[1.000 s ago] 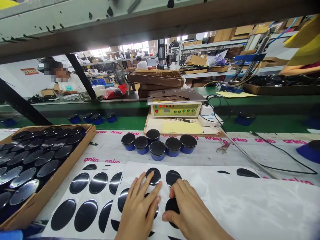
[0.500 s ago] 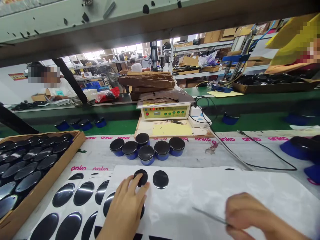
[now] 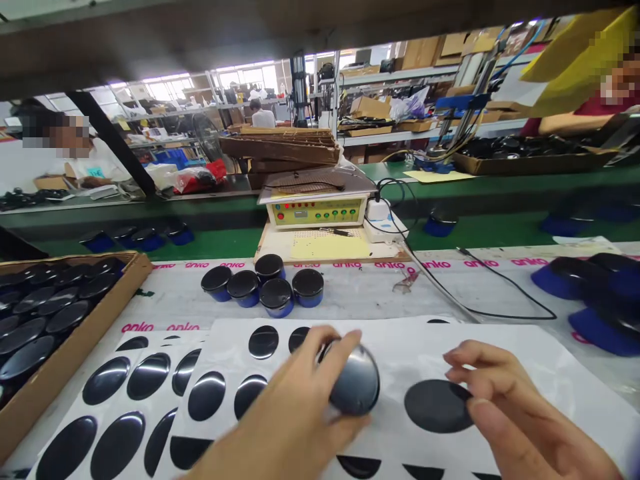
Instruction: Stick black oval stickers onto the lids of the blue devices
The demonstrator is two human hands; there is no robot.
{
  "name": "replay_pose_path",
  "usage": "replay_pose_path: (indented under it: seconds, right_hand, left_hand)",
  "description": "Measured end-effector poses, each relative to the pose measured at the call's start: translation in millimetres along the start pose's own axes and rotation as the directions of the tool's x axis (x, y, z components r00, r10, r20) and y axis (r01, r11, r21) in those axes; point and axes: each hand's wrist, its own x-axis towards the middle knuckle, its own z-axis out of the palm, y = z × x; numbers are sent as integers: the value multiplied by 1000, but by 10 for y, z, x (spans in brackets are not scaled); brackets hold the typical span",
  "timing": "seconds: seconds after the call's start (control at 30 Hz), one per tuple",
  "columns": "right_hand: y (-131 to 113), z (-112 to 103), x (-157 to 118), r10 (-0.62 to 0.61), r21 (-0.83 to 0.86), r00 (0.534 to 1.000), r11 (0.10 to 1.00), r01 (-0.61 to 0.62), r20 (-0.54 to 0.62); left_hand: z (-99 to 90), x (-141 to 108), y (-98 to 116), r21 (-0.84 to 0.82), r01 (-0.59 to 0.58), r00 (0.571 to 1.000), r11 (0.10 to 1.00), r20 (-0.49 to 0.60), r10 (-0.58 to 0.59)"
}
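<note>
My left hand point(image 3: 305, 393) grips a round black-topped piece point(image 3: 356, 380) by its sides, its glossy top tilted toward me. To its right, my right hand point(image 3: 520, 400) pinches the edge of a matte black round sticker point(image 3: 437, 407) between thumb and fingertips. Both are above a white sheet point(image 3: 395, 347) bearing black discs; one disc point(image 3: 263, 342) shows left of my left hand, and my fingers partly cover another. Behind the sheet stands a group of blue pieces with black tops point(image 3: 277, 297). No thin metal tool is visible in my right hand.
At the left, a cardboard box point(image 3: 125, 293) holds rows of black-topped pieces. More sheets with black discs point(image 3: 105, 380) lie beside it. A control box with buttons point(image 3: 317, 212), a black cable point(image 3: 530, 313) and blue pieces point(image 3: 605, 293) are further back. Two people sit across the bench.
My left hand has left the sheet's disc and taken a black-topped piece from the group's right end. My right hand now holds a black sticker; the thin metal tool is out of sight.
</note>
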Motion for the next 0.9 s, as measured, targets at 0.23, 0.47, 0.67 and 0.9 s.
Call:
replay_pose_path:
  seconds: [0.23,0.47,0.67,0.9]
  right_hand:
    - [49,673,-52,250,210,929,927,-311,274]
    - [50,844,-167,338,226,902,888,-401,269]
    - [51,872,-183,322,206,907,901,-382,273]
    - [21,889,-170,277,94,932,948,-304,232]
  left_hand:
    - [523,-579,-94,-475,329,912,817,-64,-404]
    - [498,-532,-86,-582,353,899,733,-7,-438]
    - [488,-536,-89,-555,330,912,764,-22,-410]
    - [478,-536,-92,-543,329,916,772,-16,-402]
